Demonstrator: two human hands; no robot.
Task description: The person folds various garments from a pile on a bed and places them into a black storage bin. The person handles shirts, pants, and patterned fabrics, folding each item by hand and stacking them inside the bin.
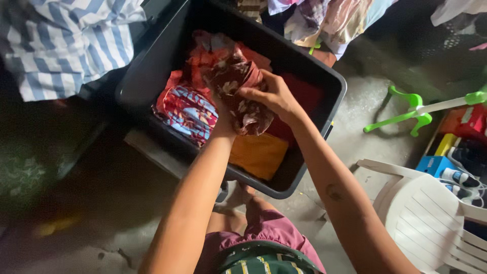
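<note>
Both hands, left hand point(223, 119) & right hand point(269, 96), clenched on crumpled maroon patterned cloth point(238, 89); dark grey plastic tub point(152, 71) w/ folded clothes beneath grip

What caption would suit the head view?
Both hands, left hand and right hand, grip a dark patterned cloth over a grey tub.

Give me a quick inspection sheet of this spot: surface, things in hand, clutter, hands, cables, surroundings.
Surface: bare concrete floor, stained.
Job's things: dark red patterned cloth held above a dark plastic tub; inside it lie a red and blue patterned garment, an orange cloth and more red cloth.
Clutter: striped shirt beside the tub; heap of mixed clothes behind it.
Hands: left hand and right hand both grip the patterned cloth.
Cables: nothing seen.
Surroundings: white plastic chair, green and white plastic stand, coloured boxes at the right edge.
</note>
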